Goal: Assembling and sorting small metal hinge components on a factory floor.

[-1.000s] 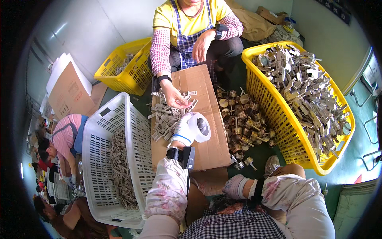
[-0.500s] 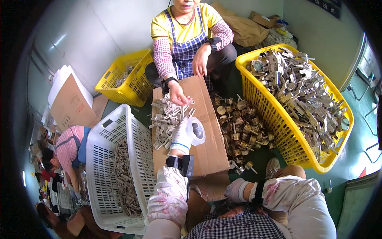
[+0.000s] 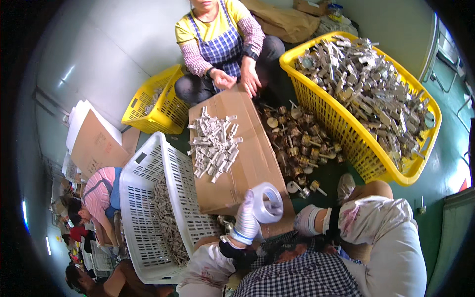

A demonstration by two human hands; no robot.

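Observation:
My left hand (image 3: 246, 223), in a white glove, grips a wide roll of clear tape (image 3: 278, 198) above the near edge of a flat cardboard box (image 3: 247, 173). On the box lies a loose pile of pale metal levers (image 3: 215, 143), apart from my hand. My right hand (image 3: 308, 221), also gloved, is low beside the box's near right corner. Its fingers are mostly hidden, so what it holds, if anything, cannot be told. Across the box a co-worker in a checked apron sits with both hands (image 3: 237, 80) at the far edge.
Right of the box, brass-coloured fittings with stems (image 3: 302, 143) lie heaped on the floor. Beyond stands a full yellow basket (image 3: 341, 126) of metal parts. A white basket (image 3: 148, 168) of levers is at left, a smaller yellow basket (image 3: 163, 111) behind it. Another person (image 3: 101, 190) bends at far left.
My left hand has drawn back from the lever pile toward me, carrying the tape roll. The co-worker's reaching hand has pulled back from the pile. The head view has shifted slightly.

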